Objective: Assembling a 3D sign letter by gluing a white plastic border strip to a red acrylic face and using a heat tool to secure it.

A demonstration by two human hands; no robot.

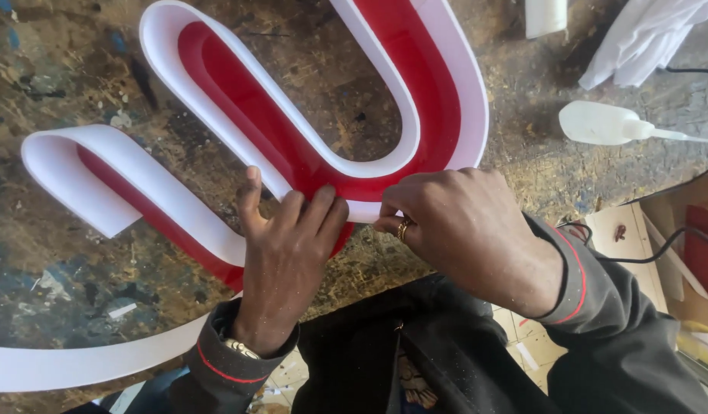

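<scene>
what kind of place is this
Most likely a sign-making workshop. Both hands, left hand and right hand, press on a curved red and white sign letter lying on a paint-spattered, scarred workbench, with a white squeeze bottle close by.

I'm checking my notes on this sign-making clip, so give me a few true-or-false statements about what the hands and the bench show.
1. Both hands press on the curved letter shape with the red face and white rim. True: the left hand and right hand meet at its lower bend.
2. The right hand wears a ring. True: a gold-coloured ring shows on one finger.
3. The white squeeze bottle is in the left hand. False: it lies alone on the workbench, at upper right.
4. The workbench is clean. False: it is stained and scuffed.
5. The sleeves are plain white. False: they are dark with red piping.
</scene>
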